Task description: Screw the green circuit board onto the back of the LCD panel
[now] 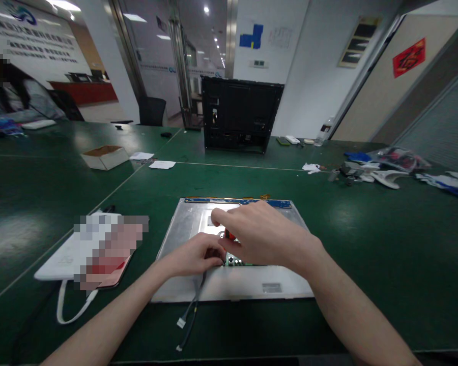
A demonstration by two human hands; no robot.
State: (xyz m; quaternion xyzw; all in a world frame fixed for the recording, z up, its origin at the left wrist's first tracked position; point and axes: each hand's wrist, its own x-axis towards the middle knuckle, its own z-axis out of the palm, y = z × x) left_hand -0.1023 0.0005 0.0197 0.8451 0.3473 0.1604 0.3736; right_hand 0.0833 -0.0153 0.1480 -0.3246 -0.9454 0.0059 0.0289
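An LCD panel [244, 284] lies with its metal back up on the green table before me. A small green circuit board [235, 261] sits on its middle, partly covered by my hands. My right hand [259, 229] is closed over the board around what looks like a screwdriver [230, 235]; only a bit of its red-and-black handle shows. Close beside it, my left hand [202, 251] has its fingers curled and pressed at the board's left edge; what they pinch is hidden. Dark cables [195, 305] with white plugs hang from there over the panel's front edge.
To the left lie a white device [64, 259] and a pink phone [118, 272] with a white cable. A black monitor housing [242, 114] stands at the back. An open box [105, 156] is back left; plastic bags [399, 158] and scraps lie right. A person [19, 96] sits far left.
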